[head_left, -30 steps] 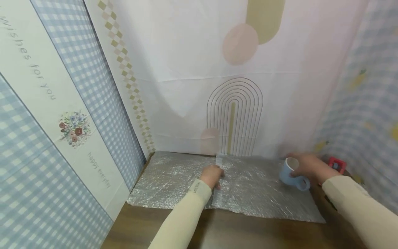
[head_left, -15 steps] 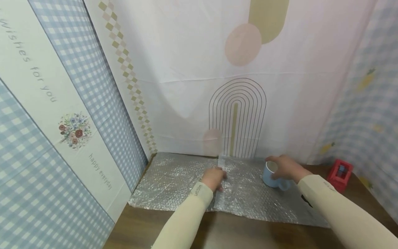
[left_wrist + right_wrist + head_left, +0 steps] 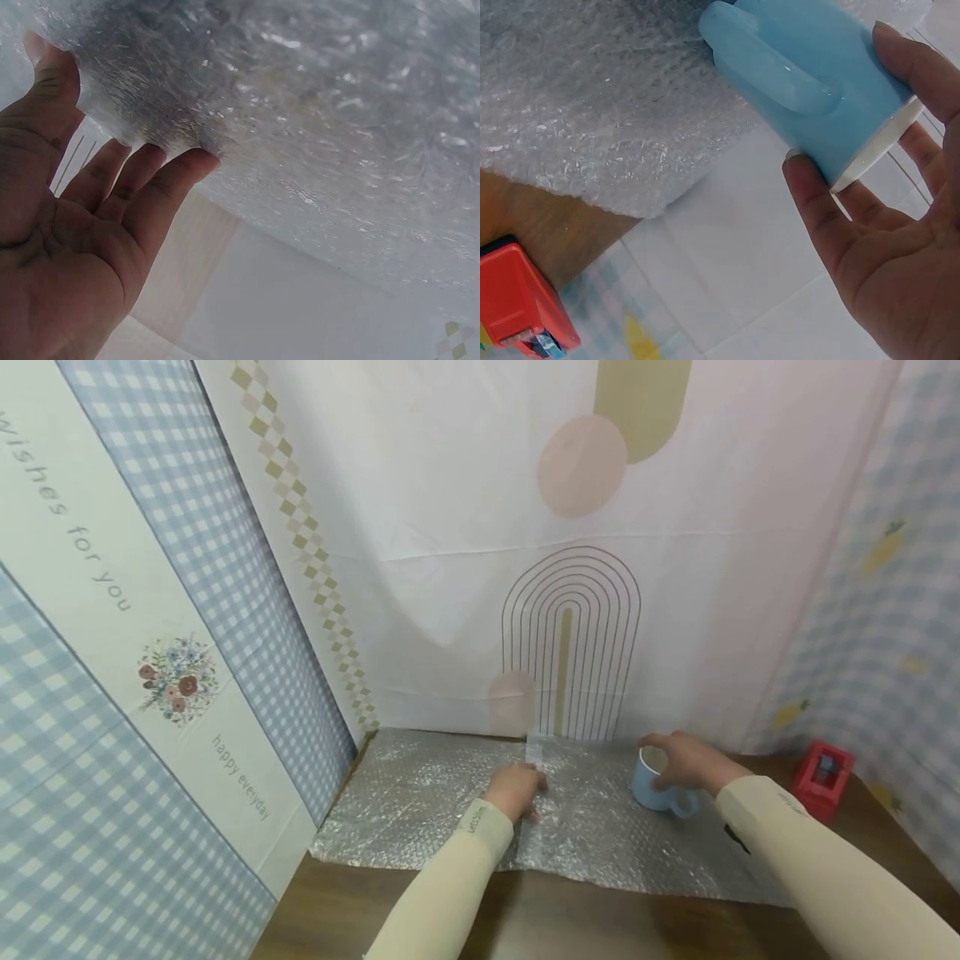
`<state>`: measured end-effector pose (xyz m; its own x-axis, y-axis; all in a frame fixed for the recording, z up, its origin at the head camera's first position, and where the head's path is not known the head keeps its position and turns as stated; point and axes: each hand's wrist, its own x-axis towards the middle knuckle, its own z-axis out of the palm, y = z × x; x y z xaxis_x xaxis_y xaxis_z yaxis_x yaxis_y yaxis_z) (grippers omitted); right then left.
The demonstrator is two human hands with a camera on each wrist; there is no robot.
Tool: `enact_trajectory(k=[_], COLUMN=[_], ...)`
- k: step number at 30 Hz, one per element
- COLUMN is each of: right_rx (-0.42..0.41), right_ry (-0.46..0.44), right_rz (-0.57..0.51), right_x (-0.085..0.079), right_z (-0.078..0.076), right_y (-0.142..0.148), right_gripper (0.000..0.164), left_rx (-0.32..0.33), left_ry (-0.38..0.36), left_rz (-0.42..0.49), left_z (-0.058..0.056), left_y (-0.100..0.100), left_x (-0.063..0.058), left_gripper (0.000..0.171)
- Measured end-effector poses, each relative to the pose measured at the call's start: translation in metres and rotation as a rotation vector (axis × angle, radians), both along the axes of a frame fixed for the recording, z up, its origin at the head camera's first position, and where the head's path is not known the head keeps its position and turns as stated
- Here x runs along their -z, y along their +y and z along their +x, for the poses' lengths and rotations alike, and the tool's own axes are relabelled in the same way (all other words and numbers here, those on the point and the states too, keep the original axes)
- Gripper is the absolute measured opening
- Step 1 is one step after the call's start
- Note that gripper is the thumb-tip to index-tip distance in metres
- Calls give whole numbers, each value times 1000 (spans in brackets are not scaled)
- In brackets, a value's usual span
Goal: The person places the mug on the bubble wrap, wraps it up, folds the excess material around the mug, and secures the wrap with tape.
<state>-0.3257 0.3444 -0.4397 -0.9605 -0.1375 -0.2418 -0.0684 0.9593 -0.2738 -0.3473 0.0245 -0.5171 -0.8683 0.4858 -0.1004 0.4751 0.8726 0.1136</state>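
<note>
A light blue mug with a white inside stands upright on the right part of a silvery bubble-wrap sheet. My right hand grips it from above by the rim. In the right wrist view the thumb and fingers spread around the mug's rim, and its handle points away from the palm. Near the middle seam of the sheet, my left hand rests with relaxed fingers and holds nothing. Its fingertips touch the bubble wrap in the left wrist view.
A red box-shaped object with a blue part inside sits on the wooden table, right of the sheet. Behind the table hangs a white patterned cloth. Blue checked cloths stand along the left and right sides.
My right hand brought the mug leftward from the sheet's right end, then stayed nearly still over the last half second. The left hand has barely moved.
</note>
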Motion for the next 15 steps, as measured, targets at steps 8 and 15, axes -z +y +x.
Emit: enact_trajectory(k=[8, 15], right_rx=[-14, -43], right_ry=[37, 10], right_rz=[12, -141], right_x=[0, -1], right_z=[0, -4], right_y=[-5, 38], right_gripper=[87, 98], left_rx=[-9, 23], left_ry=[-4, 11], left_rz=[5, -34], left_z=[-1, -9], left_y=[-2, 4], left_x=[-4, 11], left_gripper=[59, 62])
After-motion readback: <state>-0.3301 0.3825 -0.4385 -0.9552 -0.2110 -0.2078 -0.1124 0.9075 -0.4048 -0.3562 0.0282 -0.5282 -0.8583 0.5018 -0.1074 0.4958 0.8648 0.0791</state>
